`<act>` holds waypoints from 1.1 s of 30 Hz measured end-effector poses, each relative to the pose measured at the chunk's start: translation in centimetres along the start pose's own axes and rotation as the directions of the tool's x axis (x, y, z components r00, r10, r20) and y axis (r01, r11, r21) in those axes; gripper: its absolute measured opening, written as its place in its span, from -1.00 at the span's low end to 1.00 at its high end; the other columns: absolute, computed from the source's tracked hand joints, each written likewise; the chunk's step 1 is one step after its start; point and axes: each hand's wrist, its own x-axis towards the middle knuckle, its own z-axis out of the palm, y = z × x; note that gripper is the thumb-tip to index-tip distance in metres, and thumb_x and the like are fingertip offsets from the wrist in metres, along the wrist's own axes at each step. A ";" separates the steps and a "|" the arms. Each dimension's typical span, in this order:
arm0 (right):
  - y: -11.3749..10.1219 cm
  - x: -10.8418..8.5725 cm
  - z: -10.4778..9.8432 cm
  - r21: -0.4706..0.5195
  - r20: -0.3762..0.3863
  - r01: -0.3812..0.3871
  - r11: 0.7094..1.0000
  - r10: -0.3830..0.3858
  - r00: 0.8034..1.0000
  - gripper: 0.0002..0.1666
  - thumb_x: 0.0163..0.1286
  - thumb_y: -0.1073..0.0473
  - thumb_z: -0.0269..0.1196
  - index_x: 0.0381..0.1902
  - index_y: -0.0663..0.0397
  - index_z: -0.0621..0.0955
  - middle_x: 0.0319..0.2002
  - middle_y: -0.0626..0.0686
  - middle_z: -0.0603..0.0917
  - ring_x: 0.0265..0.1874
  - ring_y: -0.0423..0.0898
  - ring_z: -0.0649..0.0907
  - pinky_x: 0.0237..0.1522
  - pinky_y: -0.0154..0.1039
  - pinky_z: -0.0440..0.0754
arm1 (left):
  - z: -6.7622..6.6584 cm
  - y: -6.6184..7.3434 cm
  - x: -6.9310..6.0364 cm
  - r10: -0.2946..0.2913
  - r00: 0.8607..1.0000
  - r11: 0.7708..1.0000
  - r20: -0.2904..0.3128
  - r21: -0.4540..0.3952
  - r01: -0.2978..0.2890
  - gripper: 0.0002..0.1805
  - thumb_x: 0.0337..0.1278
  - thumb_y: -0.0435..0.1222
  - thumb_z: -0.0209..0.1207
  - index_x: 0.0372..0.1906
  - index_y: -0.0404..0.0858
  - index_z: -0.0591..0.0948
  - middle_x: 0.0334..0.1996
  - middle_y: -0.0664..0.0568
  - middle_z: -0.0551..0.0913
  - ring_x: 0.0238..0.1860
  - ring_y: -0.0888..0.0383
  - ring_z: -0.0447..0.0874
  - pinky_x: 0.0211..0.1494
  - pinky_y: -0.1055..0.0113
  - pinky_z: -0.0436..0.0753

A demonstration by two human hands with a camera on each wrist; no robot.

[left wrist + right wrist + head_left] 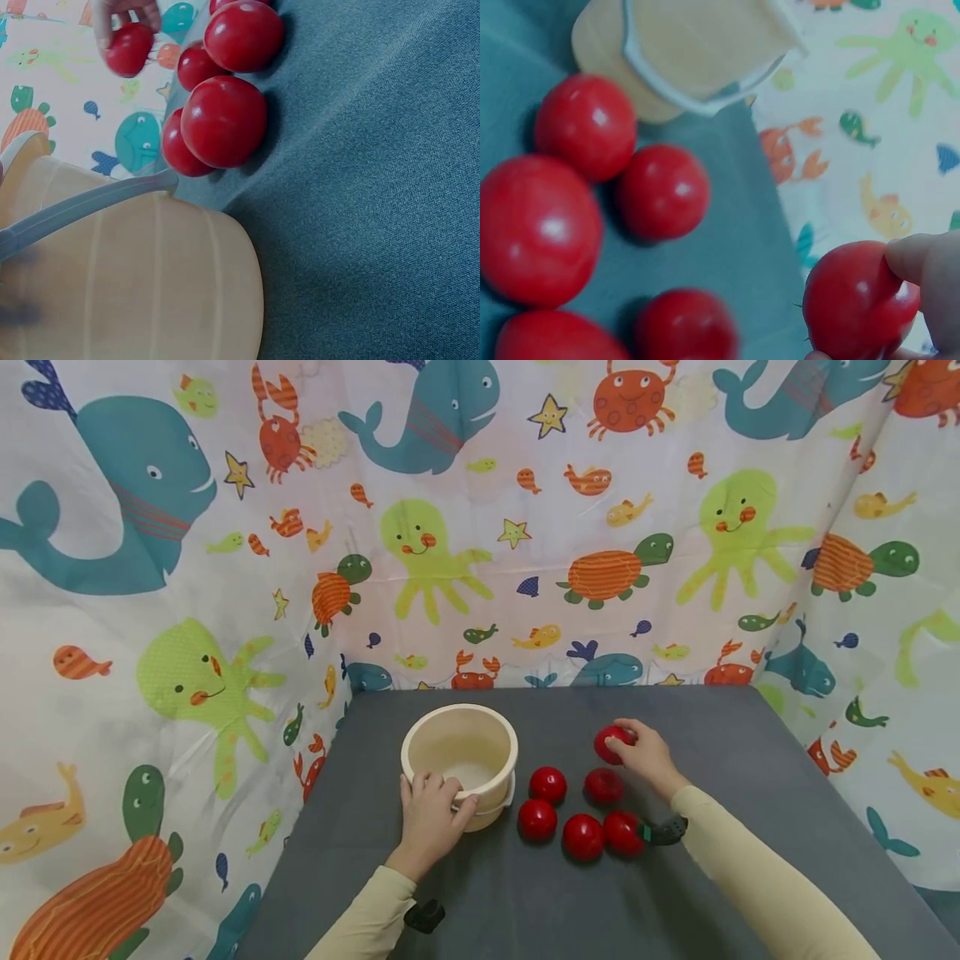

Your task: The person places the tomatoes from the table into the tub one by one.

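"Curtains (517, 627) printed with whales, crabs and octopuses hung behind the far edge of the desk (487, 910) and along its left and right edges. What stood on it?"

"One cream bucket (487, 731), upright, left of the middle and closer to the far edge than to the near one. Its pale handle (90, 206) hung down the outside."

"Was it being held?"

"Yes. The person's left hand (433, 818) gripped the rim on the side facing the near edge, fingers hooked over the top."

"And the right hand (648, 760)?"

"Clamped on a round red fruit (609, 747), thumb pressed against its skin. That fruit was raised above the desk, right of the bucket and towards the far edge. Both wrist views showed curtain behind it."

"Any others like it?"

"Five more red fruits (582, 838) lay close together on the desk, between the bucket and the right forearm. Two were nearest the bucket, two lay towards the near edge, and the fifth was just nearwards of the held one."

"Anything on the wrists?"

"Black devices (424, 916), one at each pale sleeve (757, 860)."
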 end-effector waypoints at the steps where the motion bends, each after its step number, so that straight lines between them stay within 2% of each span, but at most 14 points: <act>1: -0.6 0.2 -0.1 0.001 -0.001 0.008 1.000 -0.008 1.000 -0.34 0.52 0.02 0.15 0.46 0.18 0.35 0.34 0.42 0.47 0.20 0.30 0.55 0.14 0.11 0.68 | 0.0 0.0 0.0 -0.001 1.000 1.000 -0.001 0.002 0.001 -0.71 0.21 0.02 0.20 -0.42 -0.10 0.60 -0.42 -0.02 0.54 0.05 -0.17 0.49 0.30 -0.61 0.17; 9: -6.6 1.4 -0.1 0.035 0.020 0.096 0.995 -0.096 0.995 -0.33 0.49 0.04 0.20 0.47 0.09 0.36 0.36 0.36 0.48 0.26 0.29 0.53 0.17 0.16 0.66 | 0.0 -0.1 0.0 -0.007 1.000 1.000 -0.005 0.015 0.007 -0.71 0.22 0.02 0.21 -0.44 -0.10 0.59 -0.43 -0.01 0.52 0.05 -0.17 0.51 0.29 -0.61 0.20; 14: -10.7 1.7 0.7 0.044 0.039 0.150 0.988 -0.151 0.988 -0.33 0.46 0.05 0.23 0.47 0.05 0.38 0.35 0.32 0.50 0.25 0.27 0.54 0.17 0.16 0.67 | -0.1 -0.1 0.0 0.004 1.000 1.000 -0.019 0.004 -0.004 -0.71 0.21 0.01 0.22 -0.44 -0.11 0.59 -0.44 -0.02 0.52 0.04 -0.18 0.51 0.28 -0.62 0.19; 19: -14.4 1.6 2.0 0.073 0.062 0.161 0.984 -0.165 0.984 -0.33 0.45 0.05 0.24 0.46 0.03 0.40 0.34 0.30 0.51 0.25 0.26 0.56 0.17 0.14 0.67 | 0.0 -0.1 0.1 0.010 1.000 1.000 -0.019 -0.008 -0.010 -0.71 0.22 0.01 0.21 -0.42 -0.11 0.60 -0.44 -0.02 0.52 0.04 -0.17 0.50 0.29 -0.62 0.16; 24: -16.4 1.3 4.0 0.091 0.087 0.184 0.979 -0.192 0.978 -0.35 0.44 0.06 0.26 0.44 0.01 0.42 0.34 0.27 0.54 0.23 0.26 0.59 0.12 0.10 0.70 | 0.0 0.0 0.1 0.007 1.000 1.000 -0.006 -0.006 -0.007 -0.72 0.22 0.01 0.21 -0.41 -0.10 0.61 -0.43 -0.02 0.53 0.06 -0.18 0.50 0.29 -0.62 0.16; 29: -17.3 1.0 6.4 0.100 0.107 0.221 0.970 -0.231 0.967 -0.38 0.44 0.08 0.26 0.41 0.00 0.44 0.29 0.23 0.59 0.19 0.20 0.62 0.12 0.07 0.71 | 0.0 0.0 0.1 0.002 1.000 1.000 0.006 0.002 -0.002 -0.72 0.25 0.01 0.19 -0.41 -0.10 0.61 -0.42 -0.02 0.54 0.07 -0.17 0.49 0.30 -0.62 0.17; 33: -17.7 0.6 8.1 0.116 0.122 0.220 0.969 -0.233 0.965 -0.40 0.42 0.09 0.27 0.39 -0.01 0.47 0.26 0.20 0.61 0.18 0.17 0.62 0.18 0.08 0.67 | 0.0 0.0 0.1 -0.001 1.000 1.000 0.015 0.013 0.001 -0.72 0.26 0.00 0.18 -0.41 -0.10 0.61 -0.42 -0.02 0.55 0.07 -0.15 0.49 0.30 -0.61 0.18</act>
